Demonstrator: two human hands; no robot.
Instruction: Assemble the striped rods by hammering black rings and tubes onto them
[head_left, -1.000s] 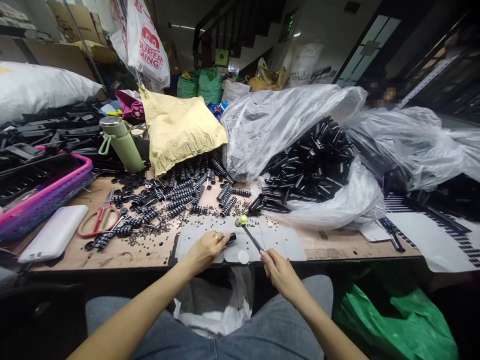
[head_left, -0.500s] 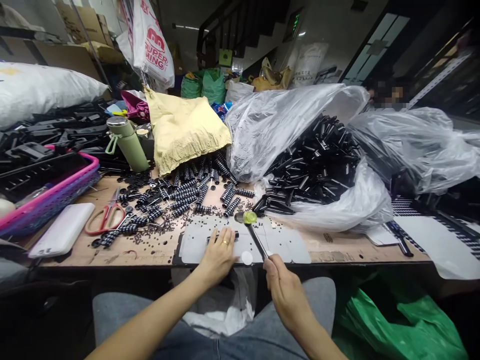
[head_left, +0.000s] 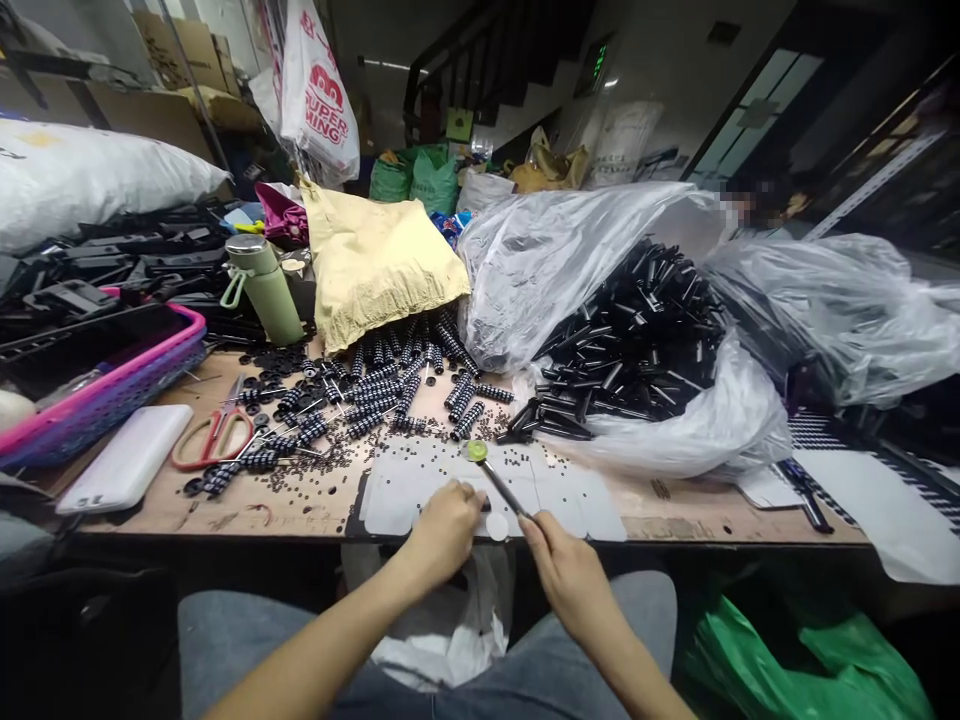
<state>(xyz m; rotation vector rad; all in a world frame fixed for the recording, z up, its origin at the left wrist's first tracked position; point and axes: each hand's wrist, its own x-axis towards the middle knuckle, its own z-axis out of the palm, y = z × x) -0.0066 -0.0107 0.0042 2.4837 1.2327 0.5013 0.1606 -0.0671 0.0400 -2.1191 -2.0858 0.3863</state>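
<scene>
Hands: two. The right hand is closed around the handle of one hammer, its head pointing far. The left hand is curled on one dark piece, hiding most of it, over the near part of one pale mat. White disc: one, between the hands. Scissors: one pair, left. Flask: one, far left. Ribbed rollers: overlapping, count not determinable. Black tubes: one heap in a clear plastic bag, obstructing the far right.
</scene>
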